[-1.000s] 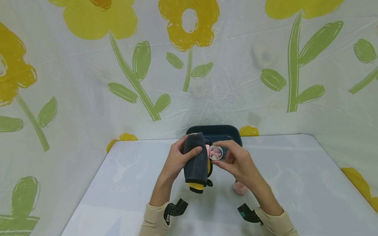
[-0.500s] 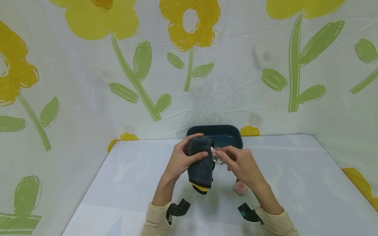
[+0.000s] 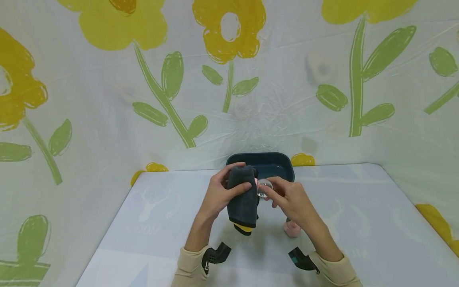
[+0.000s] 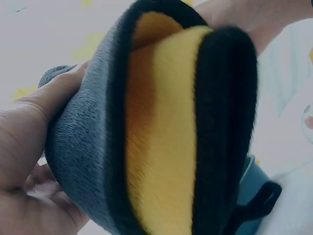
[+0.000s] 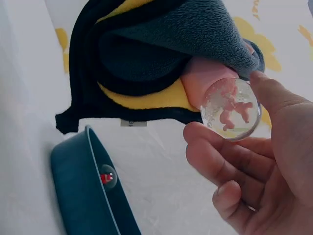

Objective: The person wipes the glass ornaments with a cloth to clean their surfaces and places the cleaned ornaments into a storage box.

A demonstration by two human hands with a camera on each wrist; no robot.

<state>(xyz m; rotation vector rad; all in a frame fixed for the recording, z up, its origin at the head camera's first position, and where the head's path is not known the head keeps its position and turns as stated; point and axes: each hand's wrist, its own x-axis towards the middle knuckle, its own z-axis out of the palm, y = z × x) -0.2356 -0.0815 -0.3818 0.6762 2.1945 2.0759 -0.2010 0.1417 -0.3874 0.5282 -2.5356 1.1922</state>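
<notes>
My left hand (image 3: 219, 195) grips a folded towel (image 3: 242, 205), dark grey outside and yellow inside with black edging. The towel is wrapped around the pink base (image 5: 203, 81) of a small snow globe (image 5: 232, 110). Out of the towel's side sticks the globe's clear ball, with a pink figure and glitter in it. My right hand (image 3: 294, 199) pinches that ball between thumb and fingers. In the left wrist view the towel (image 4: 171, 132) fills the middle and hides the globe.
Behind the hands stands a dark blue basin (image 3: 259, 156) at the table's back edge. Inside it lies a small clear ball (image 5: 112, 176) with a red figure. A pink object (image 3: 292, 229) sits on the white table (image 3: 150, 223) below my right hand.
My left hand and the towel have shifted slightly right. My right fingers have changed their grip on the snow globe's ball, with the thumb now across its front.
</notes>
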